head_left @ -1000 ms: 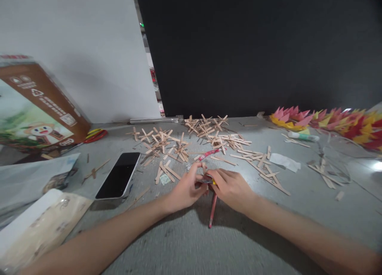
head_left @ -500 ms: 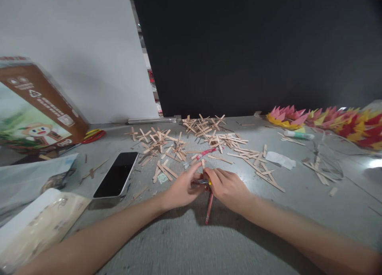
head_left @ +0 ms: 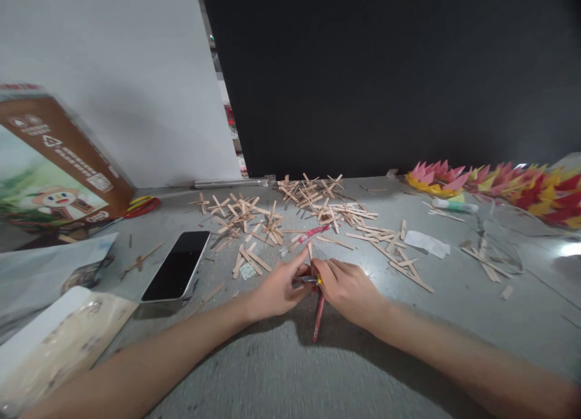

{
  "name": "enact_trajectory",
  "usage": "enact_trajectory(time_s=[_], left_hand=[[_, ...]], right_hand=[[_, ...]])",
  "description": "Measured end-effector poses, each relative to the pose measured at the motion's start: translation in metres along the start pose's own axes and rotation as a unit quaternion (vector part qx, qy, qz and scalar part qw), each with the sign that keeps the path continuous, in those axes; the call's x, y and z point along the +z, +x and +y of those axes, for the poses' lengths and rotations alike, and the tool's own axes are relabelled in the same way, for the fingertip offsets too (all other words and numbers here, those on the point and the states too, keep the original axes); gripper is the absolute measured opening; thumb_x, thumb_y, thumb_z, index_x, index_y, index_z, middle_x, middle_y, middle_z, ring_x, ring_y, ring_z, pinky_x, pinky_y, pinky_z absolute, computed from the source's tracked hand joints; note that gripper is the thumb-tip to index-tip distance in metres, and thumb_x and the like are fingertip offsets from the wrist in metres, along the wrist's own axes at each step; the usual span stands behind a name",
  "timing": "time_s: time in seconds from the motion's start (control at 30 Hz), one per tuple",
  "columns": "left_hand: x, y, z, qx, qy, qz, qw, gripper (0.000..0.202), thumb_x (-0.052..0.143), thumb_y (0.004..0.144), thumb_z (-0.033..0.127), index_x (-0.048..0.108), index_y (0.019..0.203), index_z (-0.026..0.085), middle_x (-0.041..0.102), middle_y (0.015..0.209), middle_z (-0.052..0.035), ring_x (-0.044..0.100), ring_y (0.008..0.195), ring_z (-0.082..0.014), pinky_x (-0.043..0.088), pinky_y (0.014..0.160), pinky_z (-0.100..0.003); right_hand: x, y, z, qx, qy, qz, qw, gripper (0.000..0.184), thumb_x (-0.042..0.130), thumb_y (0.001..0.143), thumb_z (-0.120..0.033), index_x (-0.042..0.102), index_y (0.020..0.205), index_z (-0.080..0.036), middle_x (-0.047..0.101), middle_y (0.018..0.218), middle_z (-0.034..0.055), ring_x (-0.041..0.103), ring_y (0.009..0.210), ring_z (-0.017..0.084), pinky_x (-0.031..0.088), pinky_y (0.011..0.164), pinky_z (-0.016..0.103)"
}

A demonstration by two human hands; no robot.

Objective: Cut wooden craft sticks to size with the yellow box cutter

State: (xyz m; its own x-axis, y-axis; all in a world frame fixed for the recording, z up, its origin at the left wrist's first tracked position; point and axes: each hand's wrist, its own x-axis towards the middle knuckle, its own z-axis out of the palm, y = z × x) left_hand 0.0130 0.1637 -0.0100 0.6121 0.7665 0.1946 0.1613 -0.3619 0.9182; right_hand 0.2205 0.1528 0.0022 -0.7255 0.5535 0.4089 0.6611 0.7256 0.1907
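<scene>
My left hand (head_left: 278, 292) is closed around the base of a wooden craft stick (head_left: 310, 251), which points up and away, its thumb and forefinger near the stick. Opposite it, my right hand (head_left: 347, 287) is pinched at the same spot. Between the hands shows a grey metal tool (head_left: 307, 280) with a small yellow part (head_left: 319, 280); its full shape is hidden by the fingers. Below the right fingers, a thin red pencil-like rod (head_left: 318, 321) sticks out toward me. Whether it belongs to the tool I cannot tell.
Crossed craft-stick pieces (head_left: 242, 216) and loose sticks (head_left: 394, 258) lie beyond the hands. A phone (head_left: 179, 266), packet (head_left: 68, 340) and printed box (head_left: 59, 164) are on the left. Folded-paper pieces (head_left: 540, 195) and a glue stick (head_left: 454, 205) are on the right.
The hands and the tool between them have shifted only very slightly. The other things lie as before.
</scene>
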Motion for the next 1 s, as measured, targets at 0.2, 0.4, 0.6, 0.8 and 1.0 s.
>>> enact_trajectory(time_s=[0.2,0.4,0.6,0.8,1.0], left_hand=[[0.001,-0.003,-0.01,0.031,0.031,-0.001,0.999,0.077,0.058,0.095,0.021,0.022,0.164,0.02,0.071,0.102,-0.0076,0.067,0.086,-0.0174,0.056,0.083,-0.032],[-0.002,-0.003,-0.006,0.052,0.076,-0.012,0.996,0.064,0.056,0.096,0.022,0.037,0.157,0.016,0.065,0.087,-0.002,0.058,0.07,-0.013,0.053,0.07,-0.025],[-0.002,-0.001,-0.003,0.061,0.102,-0.012,0.993,0.056,0.054,0.097,0.023,0.044,0.152,0.016,0.065,0.085,-0.0018,0.053,0.067,-0.0133,0.049,0.067,-0.025],[-0.001,0.001,-0.001,0.049,0.125,0.001,0.991,0.022,0.054,0.096,0.022,0.066,0.113,0.016,0.063,0.081,-0.0015,0.049,0.065,-0.0122,0.042,0.062,-0.023],[0.001,0.002,-0.004,0.04,0.144,0.009,0.989,0.013,0.054,0.093,0.016,0.058,0.081,0.017,0.051,0.069,0.0031,0.04,0.06,-0.0102,0.036,0.059,-0.023]], right_hand=[[0.001,-0.001,-0.003,0.003,-0.004,-0.021,1.0,0.009,0.055,0.096,-0.008,0.056,0.101,-0.015,0.062,0.081,0.0046,0.06,0.069,0.022,0.04,0.058,0.036],[0.001,-0.001,-0.005,0.016,0.017,-0.038,0.999,0.01,0.061,0.095,-0.011,0.055,0.1,-0.016,0.064,0.083,0.0042,0.062,0.071,0.022,0.041,0.058,0.034],[0.003,0.0,-0.005,0.041,0.056,-0.04,0.997,0.007,0.058,0.099,-0.012,0.056,0.103,-0.016,0.067,0.086,0.0052,0.065,0.075,0.021,0.041,0.06,0.032],[0.006,0.003,-0.005,0.107,0.139,-0.04,0.984,0.009,0.055,0.097,-0.01,0.059,0.099,-0.018,0.069,0.082,0.0035,0.065,0.071,0.019,0.038,0.063,0.029],[0.001,0.01,-0.005,0.202,0.222,-0.036,0.953,0.008,0.057,0.094,-0.015,0.062,0.098,-0.02,0.071,0.077,0.002,0.063,0.064,0.017,0.036,0.061,0.027]])
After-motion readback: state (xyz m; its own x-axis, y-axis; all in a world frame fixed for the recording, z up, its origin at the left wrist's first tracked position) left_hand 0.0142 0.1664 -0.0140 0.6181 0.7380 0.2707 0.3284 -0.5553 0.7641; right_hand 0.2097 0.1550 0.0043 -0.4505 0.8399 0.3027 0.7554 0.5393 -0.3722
